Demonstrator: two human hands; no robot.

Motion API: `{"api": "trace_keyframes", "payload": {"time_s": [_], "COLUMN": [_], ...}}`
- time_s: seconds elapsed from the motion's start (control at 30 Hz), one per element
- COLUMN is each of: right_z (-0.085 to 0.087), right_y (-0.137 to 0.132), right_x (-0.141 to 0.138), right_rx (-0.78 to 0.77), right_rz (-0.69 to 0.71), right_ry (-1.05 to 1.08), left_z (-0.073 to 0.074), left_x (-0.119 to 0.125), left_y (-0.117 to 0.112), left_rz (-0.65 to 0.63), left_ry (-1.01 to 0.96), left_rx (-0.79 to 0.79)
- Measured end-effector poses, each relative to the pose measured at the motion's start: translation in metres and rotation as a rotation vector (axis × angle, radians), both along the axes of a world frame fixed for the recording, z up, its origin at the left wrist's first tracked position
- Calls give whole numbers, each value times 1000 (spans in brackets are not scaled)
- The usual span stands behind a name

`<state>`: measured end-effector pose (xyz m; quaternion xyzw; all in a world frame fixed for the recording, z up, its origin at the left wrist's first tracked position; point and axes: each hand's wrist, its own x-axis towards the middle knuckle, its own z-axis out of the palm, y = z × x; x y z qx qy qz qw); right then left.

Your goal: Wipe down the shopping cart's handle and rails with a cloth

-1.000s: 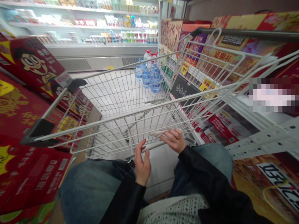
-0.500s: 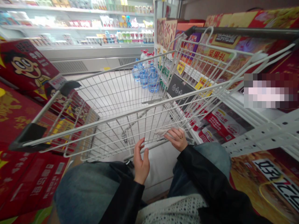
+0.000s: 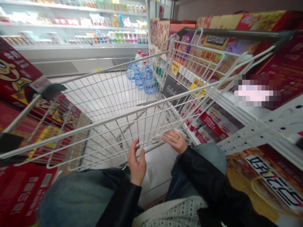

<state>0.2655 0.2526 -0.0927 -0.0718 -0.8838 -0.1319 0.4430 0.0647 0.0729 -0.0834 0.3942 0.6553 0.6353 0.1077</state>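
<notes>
A white wire shopping cart (image 3: 111,94) stands in front of me, seen from low down beside my knees. My right hand (image 3: 175,141) presses a small pale cloth (image 3: 163,135) onto the cart's lower rear bar, fingers closed over it, a ring on one finger. My left hand (image 3: 136,162) hovers just left of it at the same bar, fingers together and slightly curled, holding nothing.
Red gift boxes (image 3: 21,104) are stacked on the left. Shelves of boxed goods (image 3: 220,50) line the right, with a perforated white shelf edge (image 3: 265,129). Large water bottles (image 3: 142,77) stand on the pale floor ahead, before a chilled display case (image 3: 78,34).
The view has shifted, so the cart and shelves slide left in the picture. My hands stay at the lower rear bar, the right one still on the cloth.
</notes>
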Motion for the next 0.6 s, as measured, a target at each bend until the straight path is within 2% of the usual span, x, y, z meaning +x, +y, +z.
{"api": "trace_keyframes", "payload": {"time_s": [0.1, 0.23, 0.33, 0.47, 0.6], "right_z": [1, 3, -9, -26, -28], "right_y": [2, 12, 15, 8, 2], "right_x": [4, 16, 15, 3, 2], "right_rx": [-9, -55, -69, -63, -60], "right_rz": [-21, -106, -83, -26, -35], "right_ry": [-16, 87, 85, -21, -56], "left_z": [-2, -5, -4, 0, 2], "left_x": [-1, -7, -14, -22, -24], "left_y": [1, 0, -2, -3, -1], "left_rz": [-19, -27, -29, -41, 2], "left_ry": [20, 40, 57, 83, 106], "left_rx": [-24, -51, -81, -119, -109]}}
